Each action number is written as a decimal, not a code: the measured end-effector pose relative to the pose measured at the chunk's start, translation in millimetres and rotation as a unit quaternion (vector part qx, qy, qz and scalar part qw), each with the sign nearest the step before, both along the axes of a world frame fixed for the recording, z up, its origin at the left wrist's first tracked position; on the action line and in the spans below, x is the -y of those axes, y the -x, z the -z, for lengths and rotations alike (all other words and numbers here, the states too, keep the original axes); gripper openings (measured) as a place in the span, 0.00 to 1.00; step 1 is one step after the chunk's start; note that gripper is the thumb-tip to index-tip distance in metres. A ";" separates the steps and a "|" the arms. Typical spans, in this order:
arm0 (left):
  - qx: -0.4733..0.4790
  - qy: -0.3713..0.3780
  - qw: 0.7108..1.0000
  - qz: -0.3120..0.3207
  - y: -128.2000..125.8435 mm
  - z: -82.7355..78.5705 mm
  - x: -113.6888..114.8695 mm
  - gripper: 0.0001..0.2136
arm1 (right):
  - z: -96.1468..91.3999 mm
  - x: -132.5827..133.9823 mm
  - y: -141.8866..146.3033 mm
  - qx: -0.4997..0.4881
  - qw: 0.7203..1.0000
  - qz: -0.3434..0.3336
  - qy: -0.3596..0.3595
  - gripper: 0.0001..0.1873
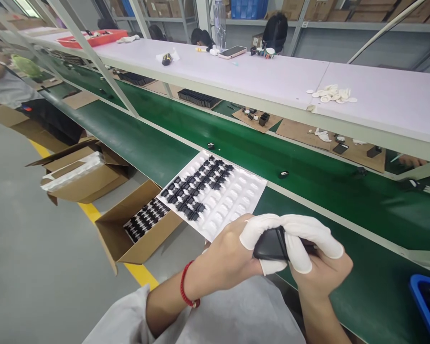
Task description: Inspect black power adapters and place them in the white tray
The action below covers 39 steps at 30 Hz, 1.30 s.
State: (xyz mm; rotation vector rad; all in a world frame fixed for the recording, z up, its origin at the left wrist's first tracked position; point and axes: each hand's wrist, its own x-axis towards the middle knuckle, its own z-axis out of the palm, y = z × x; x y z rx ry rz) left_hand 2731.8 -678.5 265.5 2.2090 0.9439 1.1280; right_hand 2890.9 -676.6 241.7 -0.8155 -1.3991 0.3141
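Note:
My left hand (232, 248) and my right hand (318, 253) are closed together around a black plastic part (269, 244), held above the near edge of the green bench. White finger cots cover several fingertips. The fingers hide much of the part, so its exact kind does not show. Just beyond my left hand lies a white moulded tray (232, 200). Rows of black parts (197, 184) fill its left side, while pockets on its right side show bare white.
Small black pieces (284, 175) sit on the green conveyor belt (247, 157). An open carton (136, 248) holding a filled tray stands at lower left. A blue bin (421, 296) is at lower right. The white shelf (279, 76) runs above the belt, and a person (7, 81) is at far left.

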 end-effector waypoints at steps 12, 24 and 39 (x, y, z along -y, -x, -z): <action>-0.004 0.076 0.997 0.029 -3.5 -10.6 -0.3 0.22 | -0.2 6.5 -3.2 0.041 0.999 0.012 0.007 0.14; 0.356 0.399 0.837 0.115 -16.4 28.3 -11.2 0.37 | 20.9 1.6 -8.7 -0.061 0.984 -0.119 0.118 0.31; 0.410 0.510 0.739 0.160 -22.2 27.2 -0.6 0.28 | -5.1 13.3 -10.6 0.215 0.975 0.020 0.049 0.18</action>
